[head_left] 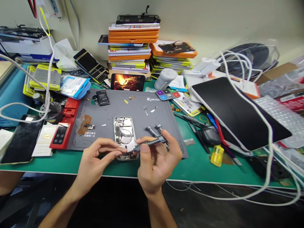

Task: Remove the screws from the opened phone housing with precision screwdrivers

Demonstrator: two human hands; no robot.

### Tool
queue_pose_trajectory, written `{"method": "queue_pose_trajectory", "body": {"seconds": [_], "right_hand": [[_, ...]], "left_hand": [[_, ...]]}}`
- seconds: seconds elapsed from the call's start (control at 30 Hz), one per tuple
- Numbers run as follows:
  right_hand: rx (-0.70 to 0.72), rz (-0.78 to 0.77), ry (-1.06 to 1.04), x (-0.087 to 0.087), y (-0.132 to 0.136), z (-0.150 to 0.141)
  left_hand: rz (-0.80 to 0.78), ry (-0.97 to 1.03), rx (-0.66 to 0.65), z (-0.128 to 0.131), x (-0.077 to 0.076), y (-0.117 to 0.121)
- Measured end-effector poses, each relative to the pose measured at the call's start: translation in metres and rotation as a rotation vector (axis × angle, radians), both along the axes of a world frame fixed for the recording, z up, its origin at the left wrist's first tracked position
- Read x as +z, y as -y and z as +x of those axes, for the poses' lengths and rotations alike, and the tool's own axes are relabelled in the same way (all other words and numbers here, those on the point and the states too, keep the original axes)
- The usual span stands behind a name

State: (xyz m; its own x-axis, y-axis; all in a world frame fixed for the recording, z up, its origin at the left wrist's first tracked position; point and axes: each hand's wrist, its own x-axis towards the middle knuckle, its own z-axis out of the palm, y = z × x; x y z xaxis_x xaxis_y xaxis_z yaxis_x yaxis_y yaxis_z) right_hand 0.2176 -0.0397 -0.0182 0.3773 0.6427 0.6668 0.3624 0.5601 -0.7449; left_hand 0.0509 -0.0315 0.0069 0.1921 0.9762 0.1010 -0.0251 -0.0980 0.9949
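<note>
Green worktop (62, 162) bears a grey mat (106, 109), an opened phone (124, 136) at its near edge beneath the left hand (91, 161), pinched nearly closed on what, if anything, I cannot tell, and the right hand (155, 160), curled round a screwdriver (153, 143) that could gouge bared circuitry if it slips.

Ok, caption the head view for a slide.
Right hand holds a screwdriver-like tool over an opened phone, left hand close by.
</note>
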Motion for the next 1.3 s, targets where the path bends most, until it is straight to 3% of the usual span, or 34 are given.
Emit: {"method": "queue_pose_trajectory", "body": {"seconds": [0.4,0.53,0.73,0.9,1.03,1.17,1.3], "right_hand": [[-0.020,0.075,-0.050,0.002,0.000,-0.001],[-0.040,0.185,-0.098,0.009,-0.001,-0.003],[0.006,0.212,-0.301,0.017,-0.003,-0.020],[-0.061,0.266,-0.087,0.005,0.002,-0.019],[-0.139,0.213,0.106,-0.007,0.013,-0.007],[-0.153,0.168,0.100,-0.011,0.018,-0.006],[-0.110,0.154,0.005,-0.013,0.019,-0.012]], "left_hand": [[0.074,-0.079,0.046,-0.007,0.002,-0.001],[-0.068,0.089,0.071,-0.009,-0.004,-0.001],[-0.215,0.476,0.057,-0.001,-0.003,-0.006],[-0.260,0.524,-0.039,0.003,-0.002,-0.009],[-0.267,0.535,-0.122,0.001,-0.004,-0.006],[-0.270,0.574,-0.187,0.000,-0.005,-0.003],[-0.244,0.555,-0.134,-0.001,-0.006,-0.004]]}}
